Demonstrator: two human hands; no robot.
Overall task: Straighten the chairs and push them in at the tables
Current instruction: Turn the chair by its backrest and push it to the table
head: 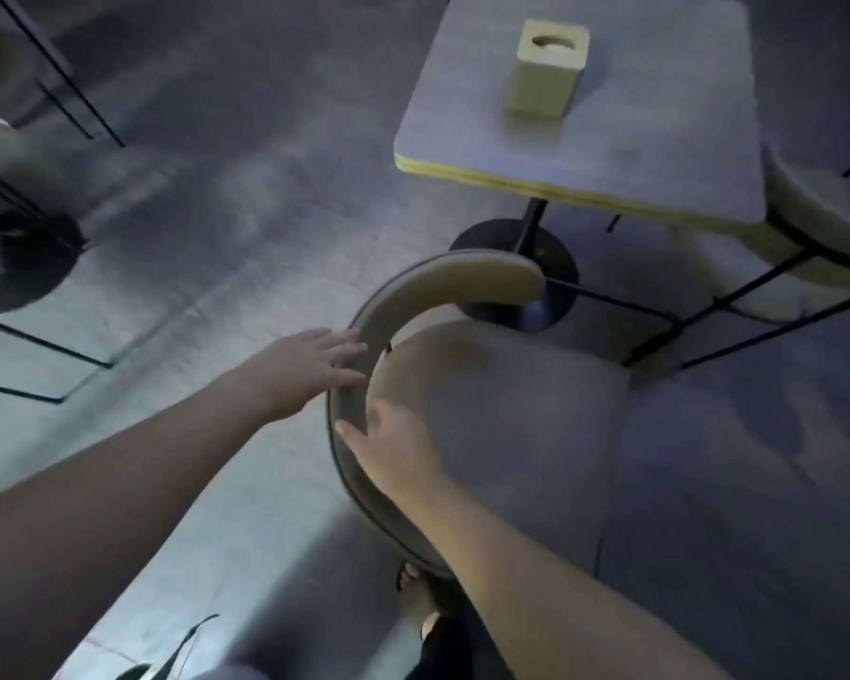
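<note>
- Far left: thin black metal chair legs (45, 76) and a dark round base (30, 257) stand on the grey floor (207, 198); detail is blurred there.
- Left-centre: the floor lies open between that furniture and the near chair.
- Left hand (305, 365): fingers extended and flat against the outer face of the curved backrest (442, 287), not curled round it.
- Near chair (501, 414): beige padded seat with a curved backrest, standing in front of the table, seat outside the tabletop edge. Its backrest is turned to the left of the view rather than square to the table.
- Right hand (393, 449): laid over the top edge of the backrest lower down, fingers loosely draped across it; whether they close underneath cannot be told.
- A foot (413, 596) shows on the floor just below the backrest.
- Table (658, 139): square grey top with a pale ply edge, on a black post and round base (555, 267).
- Container: a pale square box (545, 66) with an oval top opening stands upright on the table; contents cannot be made out.
- Far right: a second chair (815, 228), beige with a black frame, sits close against the table's right side.
</note>
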